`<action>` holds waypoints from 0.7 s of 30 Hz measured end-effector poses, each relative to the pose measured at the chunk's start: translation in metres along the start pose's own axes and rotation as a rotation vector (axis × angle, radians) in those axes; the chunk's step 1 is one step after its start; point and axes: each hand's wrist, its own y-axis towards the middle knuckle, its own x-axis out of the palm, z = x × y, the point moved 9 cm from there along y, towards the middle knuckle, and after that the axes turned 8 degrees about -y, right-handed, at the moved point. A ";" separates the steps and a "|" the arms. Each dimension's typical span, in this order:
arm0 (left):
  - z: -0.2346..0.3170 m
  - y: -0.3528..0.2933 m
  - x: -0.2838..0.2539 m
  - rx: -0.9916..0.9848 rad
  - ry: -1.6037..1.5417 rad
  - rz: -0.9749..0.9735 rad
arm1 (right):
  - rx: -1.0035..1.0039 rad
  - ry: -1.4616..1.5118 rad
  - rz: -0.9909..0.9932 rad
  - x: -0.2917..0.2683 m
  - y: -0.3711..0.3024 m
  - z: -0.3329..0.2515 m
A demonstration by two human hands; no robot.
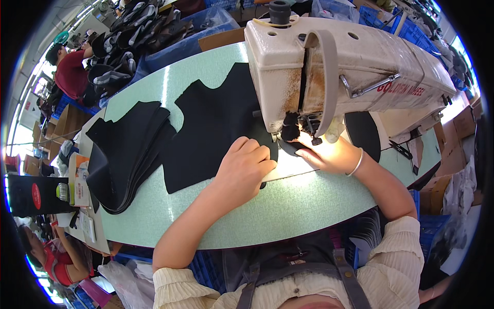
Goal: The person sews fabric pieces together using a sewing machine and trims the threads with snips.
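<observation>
A beige industrial sewing machine [288, 62] stands over the pale green table, its lamp-lit needle area partly hidden by black fuzzy material. My left hand [244, 167] is closed, fingers curled at the right edge of a large black fabric panel [211, 129] that reaches the machine. Beneath the machine head, my right hand [332, 153] has thumb and fingers around a small dark part of the fabric [291, 148] beside the needle. Glare blurs its fingertips. Right of that hand lies a rounded black piece [364, 135].
Stacked black fabric panels [128, 149] lie at the table's left. Small snips [401, 150] rest at its right end. Blue bins [180, 38] of dark pieces stand behind the table [221, 226]. Two people work at the left, one in a dark red shirt [72, 74].
</observation>
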 end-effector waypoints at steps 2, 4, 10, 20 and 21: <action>0.000 0.001 0.001 0.007 0.022 0.016 | 0.004 -0.013 0.013 -0.002 0.001 0.002; 0.001 0.002 0.002 0.012 0.078 0.035 | -0.041 -0.099 0.040 -0.006 0.001 -0.001; 0.003 0.003 0.003 0.013 0.181 0.109 | 0.031 -0.012 0.066 -0.012 0.006 0.005; -0.002 0.001 0.020 -0.051 0.161 0.233 | -0.136 -0.074 0.172 -0.028 0.015 -0.021; -0.001 0.001 0.019 -0.050 0.161 0.252 | -0.122 -0.055 0.191 -0.029 0.015 -0.021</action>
